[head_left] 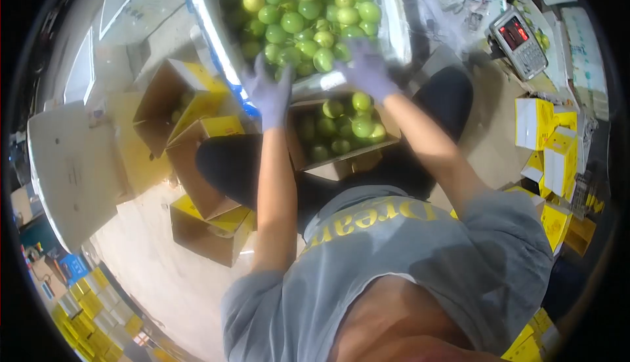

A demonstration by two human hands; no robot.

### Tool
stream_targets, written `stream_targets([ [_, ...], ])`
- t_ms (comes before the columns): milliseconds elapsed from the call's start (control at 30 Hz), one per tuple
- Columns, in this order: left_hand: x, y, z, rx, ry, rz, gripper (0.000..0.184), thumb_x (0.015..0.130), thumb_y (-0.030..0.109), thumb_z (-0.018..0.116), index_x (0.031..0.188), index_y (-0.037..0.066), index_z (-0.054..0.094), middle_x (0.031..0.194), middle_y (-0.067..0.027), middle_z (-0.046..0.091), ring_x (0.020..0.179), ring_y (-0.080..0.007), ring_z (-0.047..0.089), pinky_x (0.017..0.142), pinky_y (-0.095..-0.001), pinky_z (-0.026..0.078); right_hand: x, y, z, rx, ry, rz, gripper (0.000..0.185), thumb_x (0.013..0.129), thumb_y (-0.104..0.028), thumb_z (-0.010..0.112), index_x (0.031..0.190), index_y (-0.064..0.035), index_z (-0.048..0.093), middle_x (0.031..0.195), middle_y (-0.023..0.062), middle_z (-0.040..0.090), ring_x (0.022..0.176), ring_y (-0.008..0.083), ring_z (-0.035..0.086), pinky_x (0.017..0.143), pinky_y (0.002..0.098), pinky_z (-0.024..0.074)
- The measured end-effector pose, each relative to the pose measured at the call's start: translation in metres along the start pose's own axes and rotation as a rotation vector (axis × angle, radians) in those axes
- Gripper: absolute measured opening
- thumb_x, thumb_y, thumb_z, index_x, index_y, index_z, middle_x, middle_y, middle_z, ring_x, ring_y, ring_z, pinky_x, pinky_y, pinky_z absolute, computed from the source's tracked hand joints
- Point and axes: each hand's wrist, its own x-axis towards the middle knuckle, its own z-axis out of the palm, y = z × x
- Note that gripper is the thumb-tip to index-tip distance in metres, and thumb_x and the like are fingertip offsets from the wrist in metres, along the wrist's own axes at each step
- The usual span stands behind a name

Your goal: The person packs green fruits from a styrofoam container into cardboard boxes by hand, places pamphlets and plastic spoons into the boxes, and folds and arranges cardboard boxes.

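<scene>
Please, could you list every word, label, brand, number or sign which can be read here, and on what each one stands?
"Drea", then an unclear ending: yellow print on the grey shirt.
Red display of the keypad device: lit, too blurred to read.
Yellow-and-white boxes: any print is too small.
White panel at right: greenish marks, unreadable.

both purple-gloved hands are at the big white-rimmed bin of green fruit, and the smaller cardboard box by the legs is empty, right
The smaller cardboard box is not empty: the head view shows green fruit in it. The rest stands: left hand and right hand, both purple-gloved, are at the big bin.
</scene>
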Motion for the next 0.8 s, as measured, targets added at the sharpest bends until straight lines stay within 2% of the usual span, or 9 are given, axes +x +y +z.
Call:
stream_targets([
  [100,-0.059,0.005,-0.038,0.249,0.036,-0.128,0.066,0.073,0.034,0.069,0.126,0.003,0.043,0.123,-0.0289,0.041,0.116,-0.0417,0.040,0.096,-0.0436,0.036,-0.055,0.032,-0.022,-0.082,0.302,0.203,0.043,0.074,-0.033,0.065,0.105,-0.0050,0.055,0.102,0.0169,0.050,0.096,0.0320,0.049,0.083,0.0441,0.0415],
  [133,-0.063,0.009,-0.041,0.214,-0.008,-0.126,0.070,0.073,0.036,0.068,0.128,0.001,0.040,0.128,-0.0314,0.036,0.118,-0.0433,0.037,0.095,-0.0446,0.037,-0.063,0.040,-0.024,-0.128,0.312,0.176,0.050,0.075,-0.041,0.063,0.106,-0.0029,0.054,0.105,0.0183,0.051,0.099,0.0326,0.050,0.084,0.0439,0.0410],
  [200,-0.119,-0.024,-0.030,0.306,-0.062,-0.311,0.063,0.073,0.036,0.067,0.121,-0.001,0.048,0.119,-0.0308,0.048,0.110,-0.0422,0.047,0.091,-0.0432,0.041,-0.106,0.051,-0.026,-0.215,-0.168,0.522,0.060,0.075,-0.052,0.058,0.107,-0.0012,0.055,0.109,0.0202,0.054,0.102,0.0345,0.053,0.086,0.0430,0.0422],
  [267,-0.122,-0.035,-0.038,0.206,-0.499,-0.540,0.050,0.075,0.036,0.063,0.104,-0.004,0.059,0.100,-0.0273,0.060,0.097,-0.0406,0.057,0.084,-0.0423,0.046,-0.122,0.050,-0.027,-0.151,-0.542,0.572,0.062,0.075,-0.057,0.056,0.099,-0.0007,0.064,0.103,0.0219,0.062,0.097,0.0324,0.061,0.083,0.0398,0.0478],
  [467,-0.160,-0.026,-0.042,0.374,-0.480,-0.380,0.045,0.077,0.039,0.052,0.084,-0.004,0.066,0.092,-0.0249,0.063,0.091,-0.0377,0.061,0.080,-0.0446,0.047,-0.152,0.058,-0.007,-0.149,-0.393,0.429,0.032,0.076,-0.027,0.053,0.088,-0.0021,0.068,0.090,0.0205,0.065,0.089,0.0325,0.064,0.079,0.0411,0.0488],
  [700,-0.178,0.055,-0.068,0.194,-0.397,-0.117,0.038,0.082,0.038,0.052,0.087,0.004,0.068,0.082,-0.0218,0.063,0.081,-0.0379,0.061,0.074,-0.0449,0.047,-0.180,0.082,-0.131,-0.188,-0.334,0.433,0.039,0.079,-0.035,0.052,0.084,0.0017,0.065,0.081,0.0210,0.064,0.077,0.0361,0.063,0.072,0.0443,0.0482],
  [733,-0.182,0.068,-0.056,0.194,-0.329,-0.045,0.035,0.084,0.037,0.050,0.079,0.008,0.069,0.078,-0.0160,0.065,0.072,-0.0335,0.063,0.071,-0.0414,0.048,-0.203,0.122,-0.129,-0.400,-0.108,-0.058,0.040,0.081,-0.037,0.051,0.080,0.0011,0.064,0.076,0.0202,0.063,0.071,0.0363,0.061,0.066,0.0460,0.0467],
  [767,-0.188,0.079,-0.040,0.222,-0.291,0.038,0.035,0.084,0.040,0.050,0.080,0.009,0.068,0.077,-0.0158,0.065,0.072,-0.0318,0.063,0.067,-0.0408,0.049,-0.199,0.132,-0.151,-0.247,-0.137,0.251,0.040,0.081,-0.039,0.054,0.076,-0.0003,0.063,0.075,0.0197,0.062,0.070,0.0357,0.060,0.062,0.0466,0.0453],
  [800,-0.188,0.090,-0.019,0.265,-0.280,0.114,0.032,0.083,0.039,0.052,0.077,0.011,0.065,0.073,-0.0155,0.063,0.066,-0.0300,0.062,0.058,-0.0410,0.049,-0.203,0.165,-0.158,-0.349,-0.096,0.277,0.041,0.078,-0.042,0.058,0.076,-0.0009,0.063,0.078,0.0200,0.063,0.072,0.0349,0.061,0.062,0.0463,0.0454],
])
